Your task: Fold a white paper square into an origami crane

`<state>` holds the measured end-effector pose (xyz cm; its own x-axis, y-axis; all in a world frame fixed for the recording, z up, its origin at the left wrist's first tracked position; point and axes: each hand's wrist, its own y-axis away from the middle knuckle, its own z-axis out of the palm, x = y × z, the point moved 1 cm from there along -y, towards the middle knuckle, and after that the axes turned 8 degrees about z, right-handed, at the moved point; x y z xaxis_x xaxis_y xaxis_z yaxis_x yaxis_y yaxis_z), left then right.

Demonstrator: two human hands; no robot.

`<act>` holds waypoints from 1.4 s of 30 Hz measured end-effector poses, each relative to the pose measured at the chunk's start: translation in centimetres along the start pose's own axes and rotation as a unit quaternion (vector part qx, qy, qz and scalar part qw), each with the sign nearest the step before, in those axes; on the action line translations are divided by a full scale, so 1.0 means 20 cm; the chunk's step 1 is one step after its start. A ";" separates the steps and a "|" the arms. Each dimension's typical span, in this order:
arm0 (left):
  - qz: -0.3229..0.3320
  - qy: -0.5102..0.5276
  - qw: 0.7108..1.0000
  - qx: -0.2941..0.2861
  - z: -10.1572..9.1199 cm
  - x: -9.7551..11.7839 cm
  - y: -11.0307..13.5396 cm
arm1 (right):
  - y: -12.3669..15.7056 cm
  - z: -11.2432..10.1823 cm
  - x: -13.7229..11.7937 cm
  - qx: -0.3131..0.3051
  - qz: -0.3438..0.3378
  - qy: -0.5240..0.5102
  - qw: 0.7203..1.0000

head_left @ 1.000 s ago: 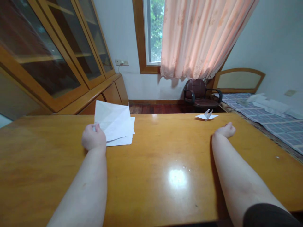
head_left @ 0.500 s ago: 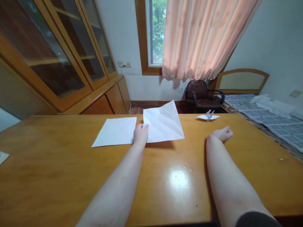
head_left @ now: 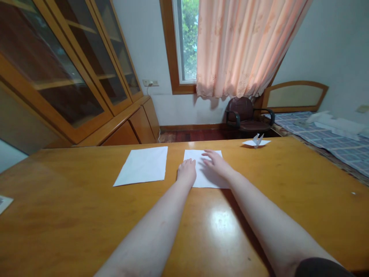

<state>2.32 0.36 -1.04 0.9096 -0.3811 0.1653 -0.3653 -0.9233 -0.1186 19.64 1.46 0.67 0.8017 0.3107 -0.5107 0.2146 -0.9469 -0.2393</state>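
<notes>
A white sheet of paper (head_left: 203,180) lies flat on the wooden table in front of me. My left hand (head_left: 186,171) rests over its left edge, fingers lying on the paper. Above the sheet's right half is my right hand (head_left: 216,163), fingers spread and holding nothing; its shadow falls on the paper. To the left, apart from my hands, lies a second white sheet (head_left: 142,165). A folded white paper crane (head_left: 256,141) with raised points stands near the table's far edge on the right.
The wooden table (head_left: 72,215) spans the view. Part of a printed paper (head_left: 4,203) shows at its left edge. Beyond are a glass-door cabinet (head_left: 77,77), a brown armchair (head_left: 243,113), a pink curtain (head_left: 239,46) and a bed (head_left: 325,134).
The sheet that my left hand held up off the table now lies flat. My right hand, closed beside the crane before, has moved left over the sheet and opened.
</notes>
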 end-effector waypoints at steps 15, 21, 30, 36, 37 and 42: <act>0.083 0.004 0.996 -0.013 0.01 0.09 0.05 | 0.00 0.05 0.17 -0.080 0.221 0.209 0.949; 0.213 0.058 0.969 -0.108 0.02 0.17 0.08 | 0.00 0.06 0.18 -0.074 0.197 0.198 0.957; -0.090 0.032 0.992 -0.077 0.03 -0.11 -0.02 | -0.04 0.04 0.18 -0.083 0.196 0.168 0.963; -0.102 0.056 0.993 -0.037 0.02 -0.13 -0.04 | -0.05 0.04 0.18 -0.082 0.201 0.161 0.963; -0.091 0.069 0.993 -0.026 0.02 -0.13 -0.05 | -0.05 0.04 0.18 -0.081 0.202 0.160 0.963; -0.095 0.178 0.977 0.061 0.00 -0.13 -0.06 | -0.06 0.05 0.18 -0.080 0.198 0.156 0.964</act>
<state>0.34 2.56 -1.33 0.8240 -0.2158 0.5240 -0.1507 -0.9748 -0.1645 21.74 3.69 -1.62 0.9617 -0.0948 -0.2573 -0.0804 -0.9946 0.0663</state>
